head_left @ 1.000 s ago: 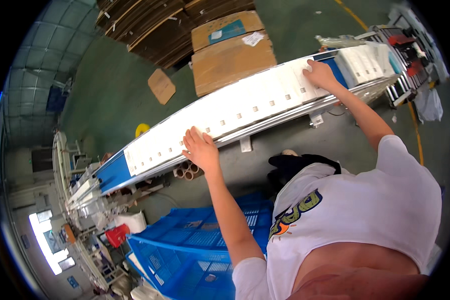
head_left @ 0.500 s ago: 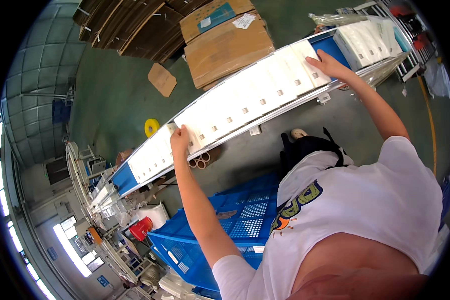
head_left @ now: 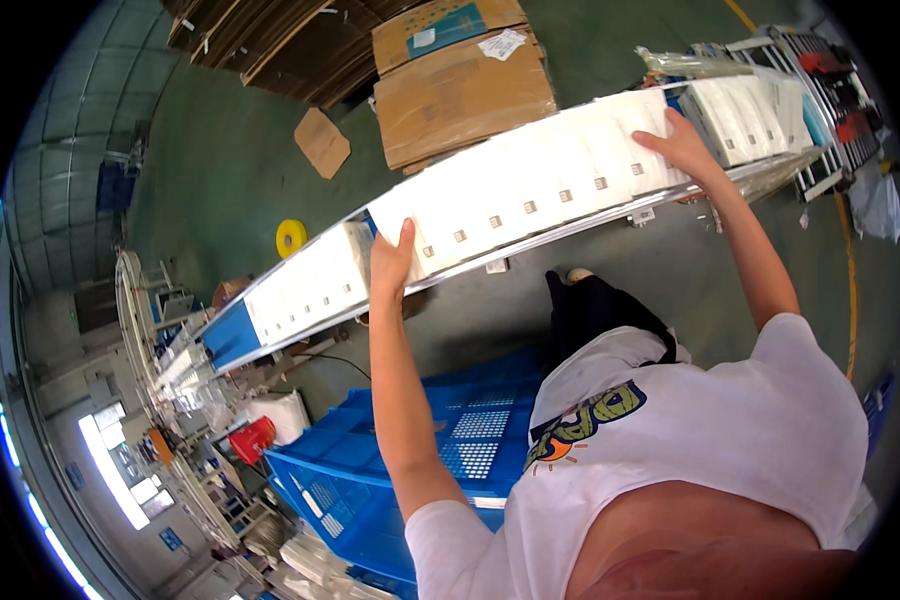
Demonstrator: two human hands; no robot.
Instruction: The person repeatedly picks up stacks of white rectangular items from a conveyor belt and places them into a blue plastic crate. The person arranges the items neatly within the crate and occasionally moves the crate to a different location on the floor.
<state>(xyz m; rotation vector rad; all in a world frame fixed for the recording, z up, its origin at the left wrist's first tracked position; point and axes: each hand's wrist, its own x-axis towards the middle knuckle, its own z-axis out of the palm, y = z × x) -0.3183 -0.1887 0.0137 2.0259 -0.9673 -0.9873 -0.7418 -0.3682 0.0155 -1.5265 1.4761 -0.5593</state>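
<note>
A long row of flat white packs [head_left: 535, 170], each with a small grey square mark near its lower edge, stands on the blue conveyor belt [head_left: 232, 338]. My left hand [head_left: 391, 260] presses on the left end of the row, its thumb pointing up. At the right end, my right hand [head_left: 680, 147] grips the last pack with thumb and fingers spread around it. Both hands squeeze the row between them. A second white row [head_left: 313, 275] is to the left, past a narrow gap. More white packs [head_left: 732, 118] stand on the right.
Blue perforated plastic crates [head_left: 370, 470] stand at my lower left, near a red bucket [head_left: 253, 440]. Stacked cardboard [head_left: 460, 105] and a yellow tape roll [head_left: 290, 238] lie beyond the conveyor. A roller frame [head_left: 805, 120] meets its right end.
The held row has slid right along the belt with both hands. A gap now separates it from the left row, and the gap to the right packs has narrowed.
</note>
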